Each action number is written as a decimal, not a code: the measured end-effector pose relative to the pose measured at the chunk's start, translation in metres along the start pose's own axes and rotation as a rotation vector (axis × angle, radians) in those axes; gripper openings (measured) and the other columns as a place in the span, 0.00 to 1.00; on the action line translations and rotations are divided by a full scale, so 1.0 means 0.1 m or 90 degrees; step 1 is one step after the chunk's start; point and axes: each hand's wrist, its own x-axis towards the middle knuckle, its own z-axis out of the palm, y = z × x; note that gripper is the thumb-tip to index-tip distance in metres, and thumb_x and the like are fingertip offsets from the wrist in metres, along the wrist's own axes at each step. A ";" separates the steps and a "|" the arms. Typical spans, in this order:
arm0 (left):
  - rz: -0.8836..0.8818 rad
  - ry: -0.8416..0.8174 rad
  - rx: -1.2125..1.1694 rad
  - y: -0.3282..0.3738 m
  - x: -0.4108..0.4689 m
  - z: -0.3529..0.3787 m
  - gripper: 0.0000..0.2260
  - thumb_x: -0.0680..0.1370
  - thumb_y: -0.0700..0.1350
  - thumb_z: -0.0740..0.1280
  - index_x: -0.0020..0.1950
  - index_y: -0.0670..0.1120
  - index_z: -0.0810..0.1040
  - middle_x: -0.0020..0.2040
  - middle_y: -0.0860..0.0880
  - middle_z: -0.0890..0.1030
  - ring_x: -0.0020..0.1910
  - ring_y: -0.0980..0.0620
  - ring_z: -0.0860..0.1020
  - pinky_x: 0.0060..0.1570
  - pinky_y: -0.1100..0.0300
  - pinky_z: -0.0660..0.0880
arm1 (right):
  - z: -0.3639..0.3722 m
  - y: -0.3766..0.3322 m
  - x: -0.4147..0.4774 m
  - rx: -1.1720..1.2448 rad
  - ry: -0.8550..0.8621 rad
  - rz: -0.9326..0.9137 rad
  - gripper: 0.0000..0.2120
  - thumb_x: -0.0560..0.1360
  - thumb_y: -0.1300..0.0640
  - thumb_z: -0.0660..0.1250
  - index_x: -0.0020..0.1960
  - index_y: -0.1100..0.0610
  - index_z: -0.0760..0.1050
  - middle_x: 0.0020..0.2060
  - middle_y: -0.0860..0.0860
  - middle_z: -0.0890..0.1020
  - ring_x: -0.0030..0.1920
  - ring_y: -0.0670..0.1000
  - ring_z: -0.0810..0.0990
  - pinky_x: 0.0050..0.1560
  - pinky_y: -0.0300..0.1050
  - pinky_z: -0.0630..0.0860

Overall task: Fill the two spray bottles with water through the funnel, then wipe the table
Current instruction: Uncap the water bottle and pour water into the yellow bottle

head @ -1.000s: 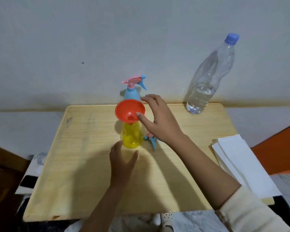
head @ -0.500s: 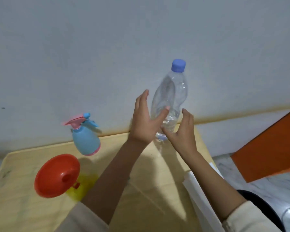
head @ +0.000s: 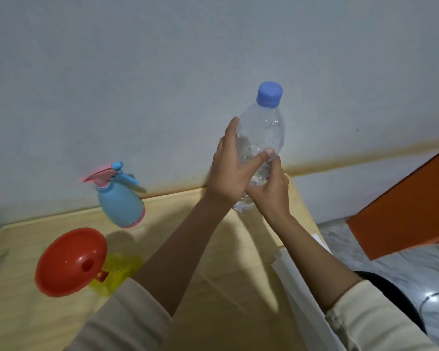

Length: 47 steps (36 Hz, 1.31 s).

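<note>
Both my hands hold the clear water bottle [head: 265,130] with a blue cap at the table's far right. My left hand [head: 230,171] wraps its left side, thumb across the front. My right hand [head: 270,188] grips the lower part. The bottle's base is just above the wooden table [head: 213,262]. A red funnel [head: 70,260] sits in the yellow spray bottle [head: 117,269] at the left front. The blue spray bottle [head: 119,198] with a pink trigger head stands behind it near the wall.
White paper towels [head: 297,282] lie along the table's right edge under my right forearm. An orange box [head: 403,211] stands off the table to the right. The wall runs close behind the table.
Both hands left the funnel and yellow bottle and reached to the water bottle; they now grip it. The view swung right, then closer to the bottle.
</note>
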 end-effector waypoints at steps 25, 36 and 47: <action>0.011 -0.093 -0.041 0.24 -1.97 -0.22 0.38 0.68 0.53 0.75 0.73 0.56 0.60 0.68 0.49 0.69 0.66 0.50 0.71 0.64 0.46 0.72 | -0.57 -0.10 -2.16 -0.001 0.081 0.029 0.29 0.61 0.42 0.73 0.56 0.52 0.68 0.43 0.40 0.76 0.45 0.45 0.76 0.43 0.42 0.71; 0.018 -0.225 0.039 0.44 -1.90 -0.44 0.37 0.67 0.55 0.76 0.70 0.53 0.62 0.63 0.50 0.69 0.63 0.51 0.72 0.60 0.58 0.71 | -0.76 -0.14 -2.17 0.040 -0.010 0.052 0.47 0.58 0.44 0.79 0.69 0.52 0.58 0.63 0.48 0.71 0.64 0.50 0.71 0.63 0.50 0.71; 0.118 -0.357 0.010 1.04 -1.56 -0.55 0.17 0.80 0.44 0.62 0.69 0.50 0.68 0.64 0.49 0.76 0.63 0.56 0.74 0.68 0.58 0.67 | -1.01 -0.64 -1.84 0.100 -0.039 -0.065 0.45 0.56 0.47 0.79 0.68 0.49 0.61 0.64 0.46 0.70 0.62 0.43 0.72 0.59 0.41 0.70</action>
